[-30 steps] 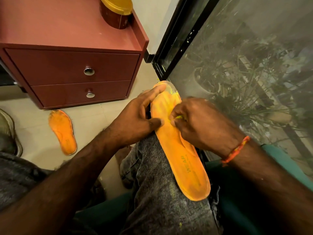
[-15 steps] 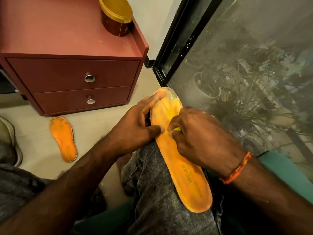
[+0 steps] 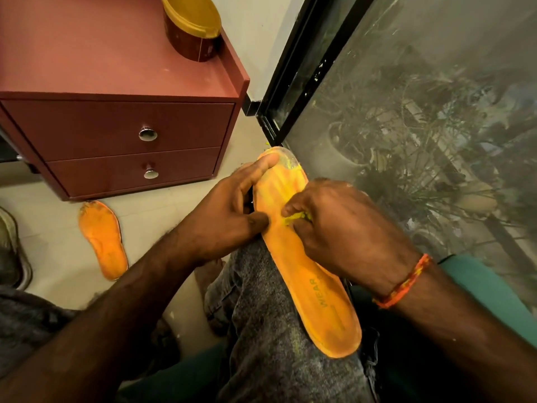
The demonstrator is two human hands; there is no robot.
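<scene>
An orange shoe insole [image 3: 316,289] lies lengthwise on my right knee, toe end pointing away, smeared with yellow near the toe. My left hand [image 3: 223,216] grips its left edge, thumb on the top face and index finger stretched along the toe. My right hand [image 3: 340,228] sits over the insole's middle and pinches a small yellow scrap [image 3: 295,219] against the surface. A second orange insole [image 3: 103,239] lies flat on the floor to the left.
A dark red two-drawer cabinet [image 3: 125,146] stands ahead on the left, with a brown jar with a yellow lid [image 3: 191,27] on top. A black-framed glass door [image 3: 421,112] runs along the right. A shoe [image 3: 11,248] sits at the left edge.
My right hand with the yellow scrap has slid slightly down the insole toward me. The left hand keeps its hold. The view has shifted a little.
</scene>
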